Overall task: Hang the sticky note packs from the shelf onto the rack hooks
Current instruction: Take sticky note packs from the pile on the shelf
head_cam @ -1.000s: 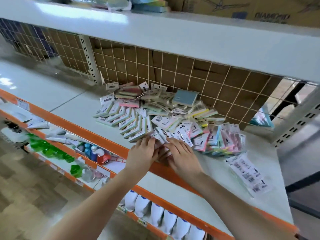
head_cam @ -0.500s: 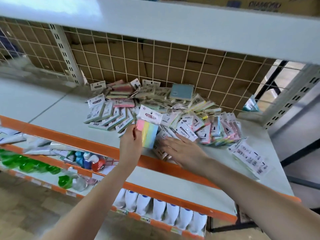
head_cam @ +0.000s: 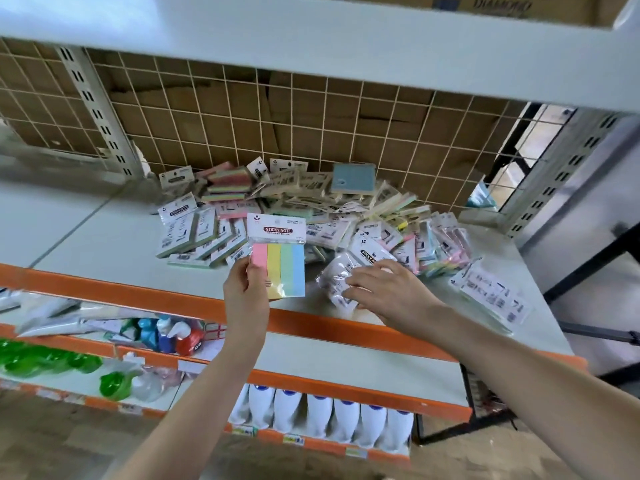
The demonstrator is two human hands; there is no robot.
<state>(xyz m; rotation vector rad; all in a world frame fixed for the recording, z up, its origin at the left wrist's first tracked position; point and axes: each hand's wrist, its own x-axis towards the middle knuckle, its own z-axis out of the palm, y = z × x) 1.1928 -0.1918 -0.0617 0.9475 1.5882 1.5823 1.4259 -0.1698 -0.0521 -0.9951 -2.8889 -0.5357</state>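
My left hand [head_cam: 244,292] holds one sticky note pack [head_cam: 281,258] upright above the shelf's front edge; the pack has a white header card and pink, yellow, green and blue strips. My right hand [head_cam: 384,289] lies with spread fingers on a clear-wrapped pack [head_cam: 336,277] at the near edge of the heap. The heap of several sticky note packs [head_cam: 311,216] covers the middle of the white shelf [head_cam: 104,244]. Behind it stands a wire grid panel [head_cam: 311,126]. No rack hooks are in sight.
An upper shelf board [head_cam: 311,39] hangs low over the heap. The shelf has an orange front lip [head_cam: 138,292]. Below are spray bottles [head_cam: 169,336], green items [head_cam: 45,362] and white bottles [head_cam: 322,414]. A flat label sheet [head_cam: 495,299] lies at the right.
My left hand picked a four-colour pack off the heap and raised it upright. My right hand stayed on the packs at the heap's front. The camera moved closer and tilted up.
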